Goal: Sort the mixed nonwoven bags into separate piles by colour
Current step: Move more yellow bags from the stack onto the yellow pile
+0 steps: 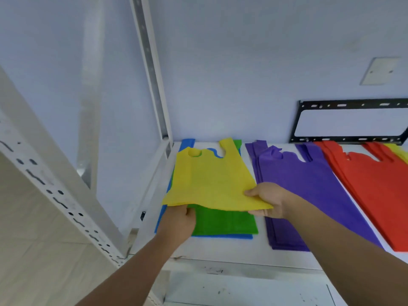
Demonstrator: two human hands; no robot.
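Nonwoven bags lie in colour groups on a white shelf (231, 250), viewed from the head camera. Biggest first: purple pile (309, 184) sits mid-shelf, flat, handles toward the wall. Red pile (375, 191) just right of it, edges close but whether they touch I cannot tell. A sliver of another yellow bag (400, 152) shows at the far right edge, behind the red (mostly cut off by the frame).

Left end: yellow bag (212, 182) held up off the mixed stack, near edge raised, handles drooping toward the wall. Under it a green bag (225, 224) lies flat on a blue bag (220, 236), blue showing along the near and left edges.

Right hand (268, 199) pinches the yellow bag's near right corner, thumb on top, fingers below. Left hand (176, 224) grips the near left edge from underneath, fingers curled on the fabric.

Black metal bracket (351, 120) on the wall behind the red pile. White slotted upright (152, 69) at the shelf's left rear corner.
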